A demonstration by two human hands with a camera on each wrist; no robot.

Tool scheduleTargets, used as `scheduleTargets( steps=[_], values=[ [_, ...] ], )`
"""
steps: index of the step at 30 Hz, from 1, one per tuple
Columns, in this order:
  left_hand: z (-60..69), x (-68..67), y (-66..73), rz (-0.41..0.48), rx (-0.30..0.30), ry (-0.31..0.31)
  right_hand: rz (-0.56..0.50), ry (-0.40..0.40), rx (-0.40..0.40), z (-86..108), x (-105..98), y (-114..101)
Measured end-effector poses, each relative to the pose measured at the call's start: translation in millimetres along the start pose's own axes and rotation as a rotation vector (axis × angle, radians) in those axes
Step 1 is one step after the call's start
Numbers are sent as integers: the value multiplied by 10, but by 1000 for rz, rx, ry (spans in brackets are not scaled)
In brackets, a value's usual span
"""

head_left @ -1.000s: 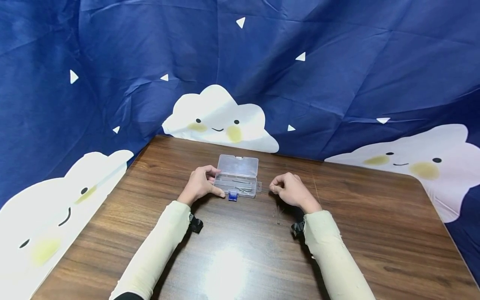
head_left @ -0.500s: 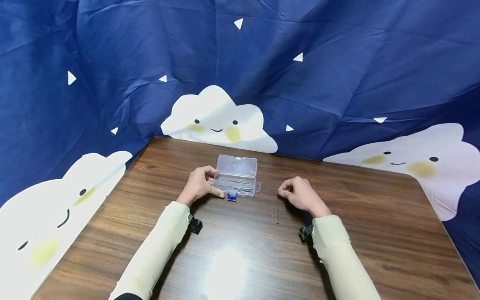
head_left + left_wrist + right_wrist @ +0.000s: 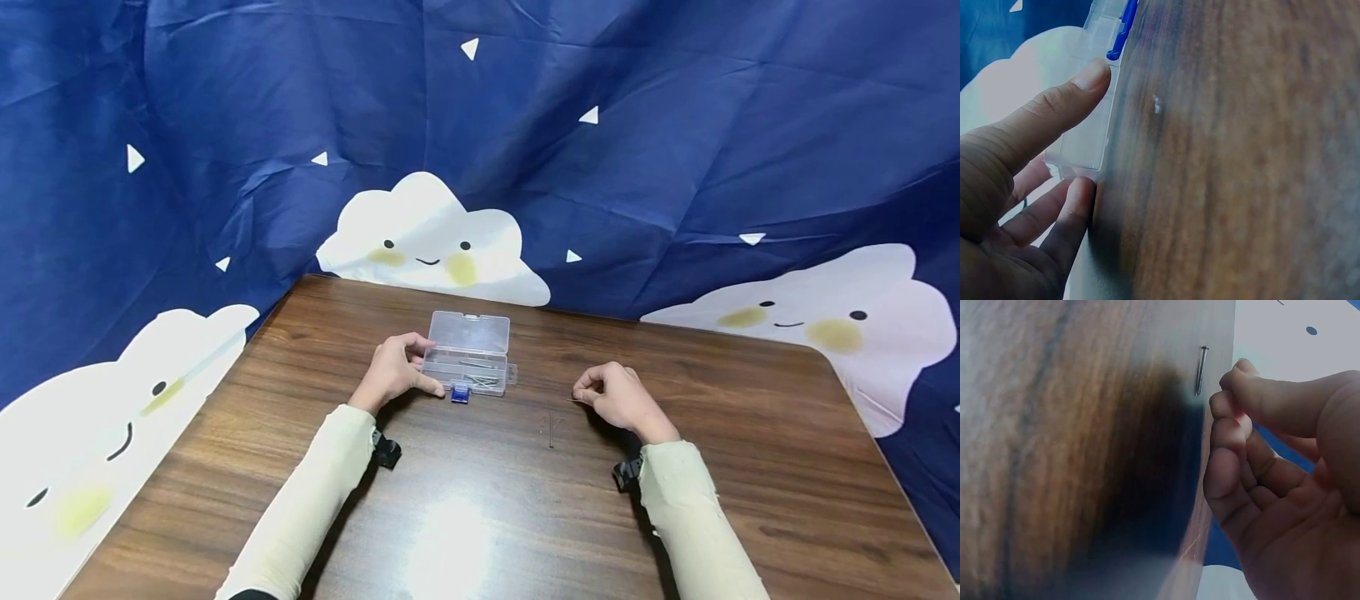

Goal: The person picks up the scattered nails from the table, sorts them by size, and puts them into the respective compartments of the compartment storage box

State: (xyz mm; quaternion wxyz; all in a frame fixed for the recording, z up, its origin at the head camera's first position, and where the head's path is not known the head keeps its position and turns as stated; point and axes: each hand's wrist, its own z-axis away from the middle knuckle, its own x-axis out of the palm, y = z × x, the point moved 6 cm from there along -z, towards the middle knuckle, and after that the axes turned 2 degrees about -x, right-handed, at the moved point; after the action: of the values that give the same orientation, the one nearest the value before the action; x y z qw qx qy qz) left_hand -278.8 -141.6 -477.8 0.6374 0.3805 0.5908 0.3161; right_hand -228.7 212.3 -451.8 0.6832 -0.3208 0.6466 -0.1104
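A clear plastic box [image 3: 466,368] stands on the table with its lid [image 3: 468,332] raised and its blue latch [image 3: 460,394] at the front. Several nails [image 3: 482,380] lie inside. My left hand [image 3: 395,368] grips the box's left end, thumb along the front wall [image 3: 1088,140] and fingers around the end. To the right, my right hand [image 3: 618,398] is low over the table, fingers curled and thumb meeting the index finger. A faint thin line shows at those fingertips; I cannot tell whether it is held. One nail [image 3: 551,431] lies on the table between box and right hand.
Faint small marks [image 3: 542,425] flank the loose nail; their kind is too small to tell. The wooden table [image 3: 480,475] has its far edge against a blue cloth [image 3: 600,175] printed with clouds. Each wrist wears a black camera [image 3: 627,476].
My right hand has moved to the right, away from the box and past the loose nail. The left hand keeps its grip on the box, which stays in place.
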Motion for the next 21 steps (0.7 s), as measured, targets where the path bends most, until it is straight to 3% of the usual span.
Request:
scheduleTargets(
  steps=[8, 16, 21],
  values=[
    [11, -13, 6, -9, -8, -1, 35, -31, -57, -12, 62, -19],
    [5, -8, 17, 0, -11, 3, 263, -81, -128, -16, 163, -125],
    [13, -9, -1, 3, -26, 0, 273, -114, -147, 5, 213, -138]
  ],
)
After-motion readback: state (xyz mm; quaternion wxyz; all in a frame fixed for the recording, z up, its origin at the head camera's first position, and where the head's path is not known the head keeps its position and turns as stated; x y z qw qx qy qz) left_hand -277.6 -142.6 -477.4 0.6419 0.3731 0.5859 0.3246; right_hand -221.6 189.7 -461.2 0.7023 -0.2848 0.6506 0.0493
